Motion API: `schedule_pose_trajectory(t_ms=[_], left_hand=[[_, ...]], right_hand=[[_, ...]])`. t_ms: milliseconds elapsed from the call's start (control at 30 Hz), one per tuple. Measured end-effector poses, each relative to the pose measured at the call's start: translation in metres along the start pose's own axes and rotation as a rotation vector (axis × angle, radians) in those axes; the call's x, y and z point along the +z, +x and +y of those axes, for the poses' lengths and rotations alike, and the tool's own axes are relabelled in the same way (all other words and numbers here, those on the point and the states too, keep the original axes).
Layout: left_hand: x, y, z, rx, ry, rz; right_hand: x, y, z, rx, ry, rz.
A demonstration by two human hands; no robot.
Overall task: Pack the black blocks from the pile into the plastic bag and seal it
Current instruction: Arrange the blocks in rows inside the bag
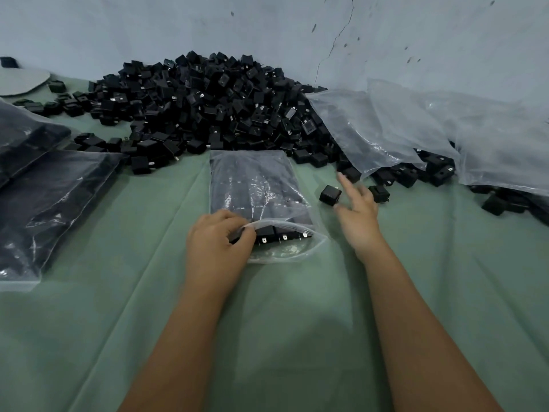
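Green cloth (124, 292) covers the table in front of you, creased in long folds that run toward its near edge. Against the pale wall (267, 25) at the far edge sits the pile of black blocks (208, 105), heaped high in the middle and thinning into loose strays toward the far left corner. On the right side, empty clear bags (445, 129) lie slumped over the edge of that pile, with more blocks showing under them. On the left side, filled bags (50, 203) lie flat, one overlapping another, reaching the left edge.

In the middle of the table, just in front of the pile, lies the plastic bag (255, 185) you are packing. It is nearly full of blocks laid in rows, its mouth facing you and gaping open, unsealed, with metal prongs of the nearest row visible inside.

Your left hand (217, 248) is at the mouth's left corner, fingers curled and pinching the upper lip of the film, lifting it off the blocks.

Your right hand (358, 215) is stretched out to the right of the bag, fingers spread and straight, holding nothing. Its forefinger points toward the strays at the pile's near fringe.

One loose block (330, 195) sits alone on the cloth between the bag and that hand, just beside your thumb; whether the thumb touches it, you cannot tell.
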State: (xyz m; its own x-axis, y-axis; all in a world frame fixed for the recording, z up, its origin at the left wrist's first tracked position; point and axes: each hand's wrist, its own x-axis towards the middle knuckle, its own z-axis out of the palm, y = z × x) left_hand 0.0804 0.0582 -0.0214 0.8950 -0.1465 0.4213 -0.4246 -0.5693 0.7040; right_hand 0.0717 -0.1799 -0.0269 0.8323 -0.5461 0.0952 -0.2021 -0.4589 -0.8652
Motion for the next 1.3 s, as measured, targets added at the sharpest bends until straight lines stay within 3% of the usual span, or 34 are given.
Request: schedule_pose_trajectory(t_ms=[67,133,300,467,667,867,1000,1100,1300], left_hand=[[0.0,0.0,0.0,-0.004,-0.001,-0.003],[0.001,0.0,-0.001,-0.005,-0.006,-0.001],[0.003,0.003,-0.001,-0.01,0.004,0.015],[0.002,0.002,0.0,-0.032,-0.023,0.024],[0.003,0.002,0.0,-0.058,-0.033,0.027],[0.003,0.002,-0.002,-0.081,-0.124,0.035],[0.002,-0.002,0.002,-0.12,-0.228,0.117],[0.0,-0.003,0.004,-0.079,-0.226,0.111],[-0.001,-0.004,0.006,0.036,-0.027,-0.068]], right_hand=[[0.003,0.004,0.004,-0.052,-0.354,-0.132],[0.009,0.003,0.005,-0.12,-0.528,-0.128],[0.011,-0.006,0.009,-0.217,-0.327,0.086],[0.012,-0.016,0.004,-0.115,-0.057,0.146],[0.018,-0.057,-0.018,-0.139,0.252,0.416],[0.047,-0.109,-0.043,-0.355,0.269,0.142],[0.063,-0.117,-0.044,-0.373,-0.053,0.115],[0.063,-0.111,-0.043,-0.256,-0.115,0.175],[0.065,-0.102,-0.045,-0.091,0.027,0.139]])
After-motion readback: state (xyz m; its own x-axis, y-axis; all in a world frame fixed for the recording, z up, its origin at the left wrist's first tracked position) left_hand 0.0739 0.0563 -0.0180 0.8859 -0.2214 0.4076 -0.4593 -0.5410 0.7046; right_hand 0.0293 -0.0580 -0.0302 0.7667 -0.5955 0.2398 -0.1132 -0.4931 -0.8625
